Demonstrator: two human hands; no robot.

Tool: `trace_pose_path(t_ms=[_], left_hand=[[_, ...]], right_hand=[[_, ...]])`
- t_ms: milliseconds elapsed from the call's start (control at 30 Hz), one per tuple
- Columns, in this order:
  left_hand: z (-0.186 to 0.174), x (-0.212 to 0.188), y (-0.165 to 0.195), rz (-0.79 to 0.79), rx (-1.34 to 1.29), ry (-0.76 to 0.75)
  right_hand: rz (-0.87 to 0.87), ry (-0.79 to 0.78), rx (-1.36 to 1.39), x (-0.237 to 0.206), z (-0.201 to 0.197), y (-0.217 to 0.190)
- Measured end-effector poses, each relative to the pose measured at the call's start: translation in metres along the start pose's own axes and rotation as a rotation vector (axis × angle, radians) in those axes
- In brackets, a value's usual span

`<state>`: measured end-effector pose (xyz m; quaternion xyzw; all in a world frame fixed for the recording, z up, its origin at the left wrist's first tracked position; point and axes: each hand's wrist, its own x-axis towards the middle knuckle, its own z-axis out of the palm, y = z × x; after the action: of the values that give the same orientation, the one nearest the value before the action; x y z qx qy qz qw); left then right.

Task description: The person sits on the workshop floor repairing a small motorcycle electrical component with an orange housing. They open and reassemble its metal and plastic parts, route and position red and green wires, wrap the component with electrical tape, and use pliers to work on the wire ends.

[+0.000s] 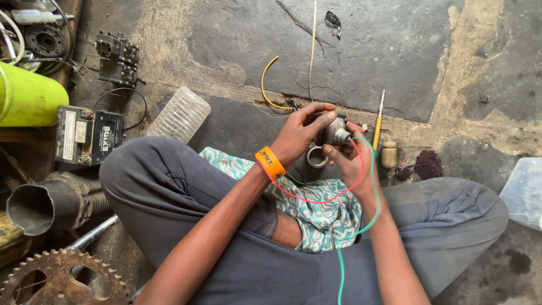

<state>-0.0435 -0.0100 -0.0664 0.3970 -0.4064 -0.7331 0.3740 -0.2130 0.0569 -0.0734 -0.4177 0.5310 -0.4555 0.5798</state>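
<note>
Small grey metal part (337,133), cylindrical with a rounded end, sits between both hands, held above our crossed legs and just over the stone floor (395,51). We record the left hand (299,135) curled over it from the left, fingers wrapped across its top; the right hand (351,161) is clamped on it from below and the right side. A red wire (316,199) and a green wire (370,223) run from the part down across the patterned teal cloth (322,217) on our lap. An orange wristband (270,162) sits on the left wrist. A metal ring (317,157) lies just below the hands. A yellow-handled screwdriver (377,127) lies on the floor just beside the right hand. A clear ribbed plastic bottle (180,114) and a black battery (87,135) rest well apart to the left.
</note>
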Motion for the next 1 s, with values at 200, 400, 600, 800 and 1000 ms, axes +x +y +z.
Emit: trace_pose_path(t_ms=[200,400,600,800,1000], left_hand=[[-0.002,0.003,-0.003,-0.039,-0.132,-0.035],[-0.004,0.006,-0.011,0.023,0.036,-0.016],[-0.007,0.009,-0.020,0.005,-0.028,0.007],[-0.008,0.009,-0.024,0.060,0.029,-0.014],[-0.009,0.006,-0.017,0.019,0.030,-0.082]], right_hand=[[-0.002,0.012,-0.005,-0.003,0.001,-0.010],[0.035,0.018,-0.061,-0.002,0.002,-0.009],[0.029,0.031,-0.138,-0.002,0.006,-0.008],[0.055,0.049,-0.226,-0.004,0.007,-0.010],[0.123,0.071,-0.294,-0.005,0.009,-0.015]])
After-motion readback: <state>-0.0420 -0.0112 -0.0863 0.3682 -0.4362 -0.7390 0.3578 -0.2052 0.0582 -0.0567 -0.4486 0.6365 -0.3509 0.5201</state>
